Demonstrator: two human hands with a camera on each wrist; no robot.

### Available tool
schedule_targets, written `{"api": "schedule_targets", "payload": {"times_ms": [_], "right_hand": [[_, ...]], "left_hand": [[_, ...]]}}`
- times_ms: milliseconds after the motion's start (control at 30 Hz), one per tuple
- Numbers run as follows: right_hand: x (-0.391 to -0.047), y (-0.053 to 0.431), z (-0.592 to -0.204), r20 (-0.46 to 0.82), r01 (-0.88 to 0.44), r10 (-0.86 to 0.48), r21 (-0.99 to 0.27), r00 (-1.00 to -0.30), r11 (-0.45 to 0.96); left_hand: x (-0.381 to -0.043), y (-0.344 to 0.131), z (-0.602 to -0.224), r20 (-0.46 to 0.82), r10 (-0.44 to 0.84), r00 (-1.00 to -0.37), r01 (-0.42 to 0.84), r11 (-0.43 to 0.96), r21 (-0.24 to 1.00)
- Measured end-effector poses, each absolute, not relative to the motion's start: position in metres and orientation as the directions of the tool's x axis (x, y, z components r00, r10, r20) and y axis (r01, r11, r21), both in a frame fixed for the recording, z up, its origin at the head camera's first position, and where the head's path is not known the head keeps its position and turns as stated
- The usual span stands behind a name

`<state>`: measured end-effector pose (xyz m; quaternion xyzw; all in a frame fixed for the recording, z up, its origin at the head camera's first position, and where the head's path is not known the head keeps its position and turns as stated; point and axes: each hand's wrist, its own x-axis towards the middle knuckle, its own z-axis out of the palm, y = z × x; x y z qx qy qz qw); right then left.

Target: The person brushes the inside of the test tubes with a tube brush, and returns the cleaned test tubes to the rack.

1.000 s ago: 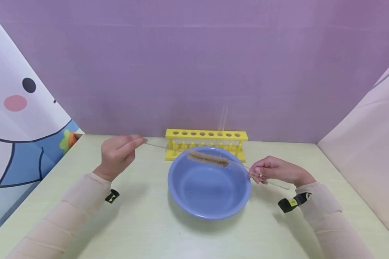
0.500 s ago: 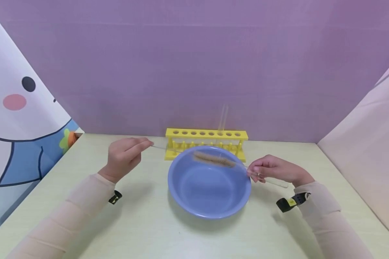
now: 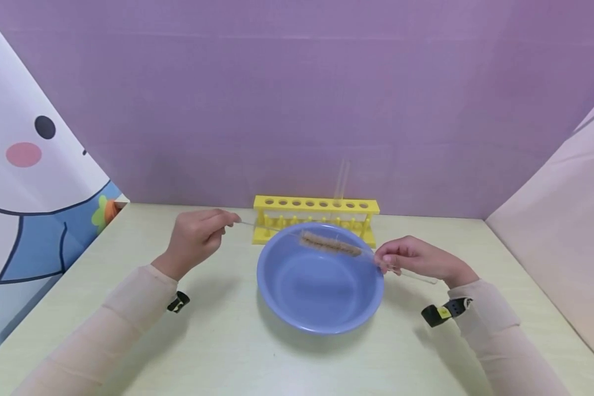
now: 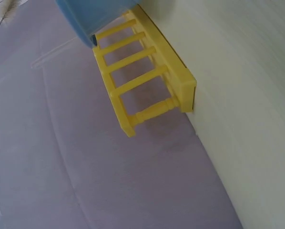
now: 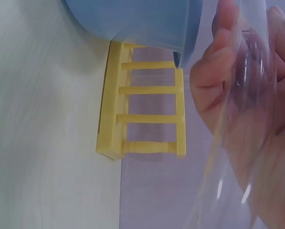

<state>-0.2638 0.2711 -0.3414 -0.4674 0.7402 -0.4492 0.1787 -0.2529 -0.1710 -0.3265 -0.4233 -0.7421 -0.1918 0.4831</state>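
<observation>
My left hand pinches the thin twisted-wire handle of a test tube brush. Its tan bristles lie slantwise above the far part of a blue basin. At the basin's right rim, my right hand holds a clear glass test tube between thumb and fingers, its rounded end pointing right. The bristle tip lines up with the tube's mouth end; whether it is inside I cannot tell. In the left wrist view, only a bit of the bristles and finger edges show.
Behind the basin stands a yellow test tube rack, partly hidden by it. One clear test tube stands upright in the rack. A purple backdrop rises behind the pale table.
My left hand has moved to the right, carrying the brush toward the right hand. The right hand and its test tube have shifted only slightly left.
</observation>
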Motion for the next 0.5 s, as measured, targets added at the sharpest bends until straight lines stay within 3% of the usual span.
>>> {"api": "schedule_targets", "payload": {"times_ms": [233,500], "right_hand": [[-0.265,0.270,-0.345,0.156,-0.531,-0.830,-0.826,-0.535,0.187],[-0.262,0.267,-0.346,0.128,-0.535,-0.794,-0.800,-0.594,0.271]], "left_hand": [[-0.248,-0.167,-0.323,0.854,0.445,-0.269,0.825,0.564,-0.034],[-0.241,-0.162,-0.322,0.781,0.422,-0.460,0.769,0.628,0.114]]}}
